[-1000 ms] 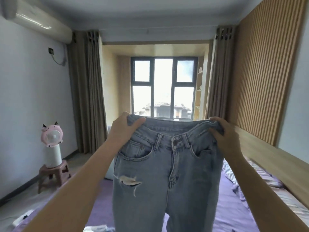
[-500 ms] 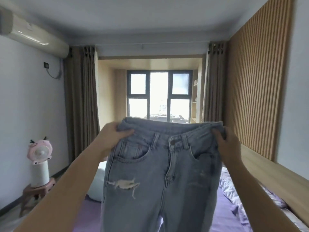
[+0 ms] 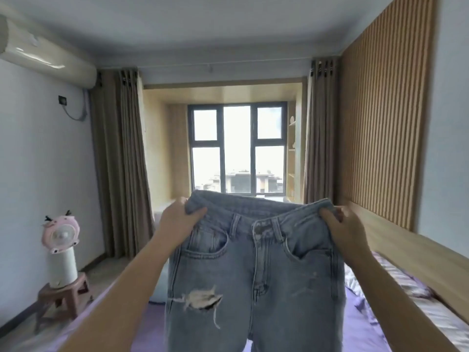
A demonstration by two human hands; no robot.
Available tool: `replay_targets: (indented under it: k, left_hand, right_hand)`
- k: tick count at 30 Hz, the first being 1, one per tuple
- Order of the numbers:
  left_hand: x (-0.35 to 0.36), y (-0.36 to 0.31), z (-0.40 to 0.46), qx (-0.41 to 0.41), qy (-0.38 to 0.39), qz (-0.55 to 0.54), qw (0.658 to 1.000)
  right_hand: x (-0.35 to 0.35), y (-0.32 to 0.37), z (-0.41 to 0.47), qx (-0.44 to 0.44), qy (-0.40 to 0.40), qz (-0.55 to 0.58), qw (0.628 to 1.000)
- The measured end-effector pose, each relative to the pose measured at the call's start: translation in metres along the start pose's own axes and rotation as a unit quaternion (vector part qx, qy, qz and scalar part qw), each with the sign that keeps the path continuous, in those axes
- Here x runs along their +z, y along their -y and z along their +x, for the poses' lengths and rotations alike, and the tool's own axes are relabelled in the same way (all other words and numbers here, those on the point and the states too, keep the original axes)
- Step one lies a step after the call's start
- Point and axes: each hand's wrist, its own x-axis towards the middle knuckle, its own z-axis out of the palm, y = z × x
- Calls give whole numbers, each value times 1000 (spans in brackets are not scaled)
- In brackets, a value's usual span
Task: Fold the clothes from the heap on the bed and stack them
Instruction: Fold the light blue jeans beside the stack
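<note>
A pair of light blue jeans (image 3: 256,270) with a torn patch on one thigh hangs upright in front of me, front side facing me, legs running out of the bottom of the frame. My left hand (image 3: 177,219) grips the left end of the waistband. My right hand (image 3: 342,229) grips the right end. The waistband is stretched fairly flat between both hands, above the purple bed (image 3: 360,323). The heap of clothes and any stack are hidden from view.
A pink fan (image 3: 61,235) stands on a small brown stool (image 3: 63,295) at the left wall. A wooden headboard ledge (image 3: 416,250) and striped pillows (image 3: 396,278) run along the right. Curtains and a window are straight ahead.
My view has tilted upward, so the jeans and both hands sit lower in the frame. The hands keep their grip on the waistband.
</note>
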Motion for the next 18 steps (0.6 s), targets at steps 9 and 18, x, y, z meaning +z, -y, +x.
replay_targets:
  k: [9, 18]
  left_hand:
    - [35, 135, -112, -299, 103, -282, 906]
    - [70, 148, -231, -223, 71, -266, 935]
  right_hand:
    - [41, -57, -150, 310, 66, 222, 922]
    - [102, -28, -315, 277, 114, 108, 948]
